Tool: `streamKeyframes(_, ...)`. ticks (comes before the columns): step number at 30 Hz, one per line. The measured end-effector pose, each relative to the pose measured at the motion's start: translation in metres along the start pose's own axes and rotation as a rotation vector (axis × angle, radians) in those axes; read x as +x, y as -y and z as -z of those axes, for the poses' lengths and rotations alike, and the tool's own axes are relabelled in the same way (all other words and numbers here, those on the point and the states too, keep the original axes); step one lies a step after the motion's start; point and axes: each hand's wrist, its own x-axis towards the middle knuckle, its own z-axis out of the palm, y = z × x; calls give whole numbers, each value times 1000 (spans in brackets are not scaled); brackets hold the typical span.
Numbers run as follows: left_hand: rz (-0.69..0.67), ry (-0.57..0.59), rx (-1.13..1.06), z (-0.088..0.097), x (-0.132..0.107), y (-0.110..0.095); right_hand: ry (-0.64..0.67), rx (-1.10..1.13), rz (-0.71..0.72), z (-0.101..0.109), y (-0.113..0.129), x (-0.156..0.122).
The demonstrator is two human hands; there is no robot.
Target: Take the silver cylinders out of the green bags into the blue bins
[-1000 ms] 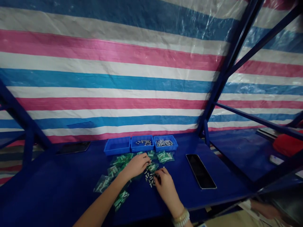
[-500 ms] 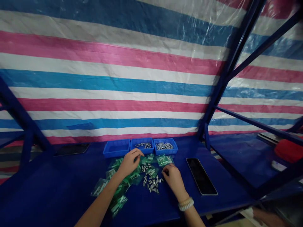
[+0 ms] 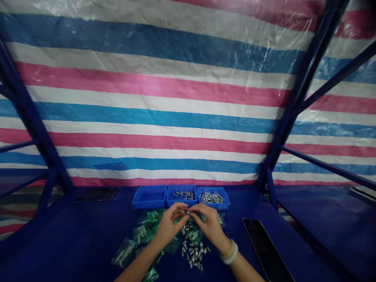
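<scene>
My left hand (image 3: 173, 222) and my right hand (image 3: 208, 222) meet fingertip to fingertip just in front of the blue bins. Both are closed in a pinch around a small silvery metal piece (image 3: 188, 212), mostly hidden by the fingers. Below them lies a loose pile of small metal pieces (image 3: 195, 252), which look like short screws or pins. Green-tinted clear plastic packets (image 3: 141, 234) with similar parts spread under and left of my left hand. A bracelet of pale beads (image 3: 230, 252) circles my right wrist.
Three blue bins stand in a row: a bare left one (image 3: 150, 196), a middle one (image 3: 173, 200) with small metal parts, a right one (image 3: 225, 201) with metal cylinders. A large phone or tablet (image 3: 266, 248) lies right, another dark device (image 3: 98, 194) far left. Blue frame posts (image 3: 289, 105) flank the table.
My hands were apart, the left over the packets and the right beside the metal pile. They have come together, fingertips meeting around a small piece. The view has tilted up slightly.
</scene>
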Motion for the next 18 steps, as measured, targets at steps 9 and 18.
streamKeyframes(9, -9, -32, 6, -6, -8, -4, 21, 11, 38, 6, 9, -6)
streamKeyframes(18, -31, -91, 21, -12, -11, -1, -13, -9, -39, 0, 9, -9)
